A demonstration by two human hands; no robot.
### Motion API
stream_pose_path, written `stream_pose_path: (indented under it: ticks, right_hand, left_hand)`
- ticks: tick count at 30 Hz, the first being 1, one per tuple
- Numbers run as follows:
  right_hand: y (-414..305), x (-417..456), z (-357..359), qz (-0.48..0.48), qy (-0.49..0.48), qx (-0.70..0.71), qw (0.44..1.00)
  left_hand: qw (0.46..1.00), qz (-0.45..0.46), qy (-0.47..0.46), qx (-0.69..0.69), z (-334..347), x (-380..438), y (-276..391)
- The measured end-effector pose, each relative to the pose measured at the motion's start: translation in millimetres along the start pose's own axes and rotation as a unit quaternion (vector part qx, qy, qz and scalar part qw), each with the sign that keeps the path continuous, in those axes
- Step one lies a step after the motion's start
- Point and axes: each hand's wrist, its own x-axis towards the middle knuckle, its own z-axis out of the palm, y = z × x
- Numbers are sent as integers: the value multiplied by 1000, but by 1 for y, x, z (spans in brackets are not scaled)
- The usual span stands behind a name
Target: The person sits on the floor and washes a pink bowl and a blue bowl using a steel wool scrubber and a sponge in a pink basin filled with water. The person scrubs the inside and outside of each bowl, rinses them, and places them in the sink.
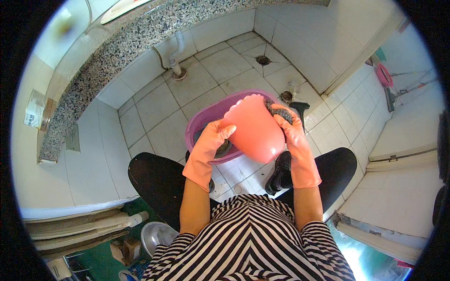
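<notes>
Both of my hands wear orange rubber gloves. A pink plastic container (255, 130) with a scalloped rim is tilted between them, over a purple plastic basin (197, 121) on the tiled floor. My left hand (216, 140) grips its left side, with the thumb on the outer wall. At its right side, my right hand (290, 126) holds a dark, mesh-like scrubber (282, 115) against the container. Something dark lies inside the basin, mostly hidden by the container and my left glove.
A speckled stone counter edge (105, 63) curves across the upper left. A drain pipe (177, 52) meets the floor beneath it. A black-headed squeegee (300, 107) lies right of the basin. A metal bowl (158, 237) sits at lower left, and a pink dustpan (384, 74) stands far right.
</notes>
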Motion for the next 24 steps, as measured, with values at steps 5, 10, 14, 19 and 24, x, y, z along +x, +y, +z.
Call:
stream_pose_path:
  ticks: [5,10,14,19,24]
  right_hand:
    - [-11,-5,38,-13,-42,-159,986]
    - [10,-18,83,-356,-55,-458,813]
    - [-5,-13,93,-400,-16,-480,781]
    - [-22,34,74,-135,84,-402,902]
    - [7,-20,108,-326,-15,-491,808]
  left_hand:
    - [994,30,-9,102,15,7,-43]
    - [990,58,76,-103,26,6,-47]
    - [988,72,97,-98,25,10,-39]
    - [991,112,73,-27,37,3,-29]
    - [974,106,151,-134,30,14,-50]
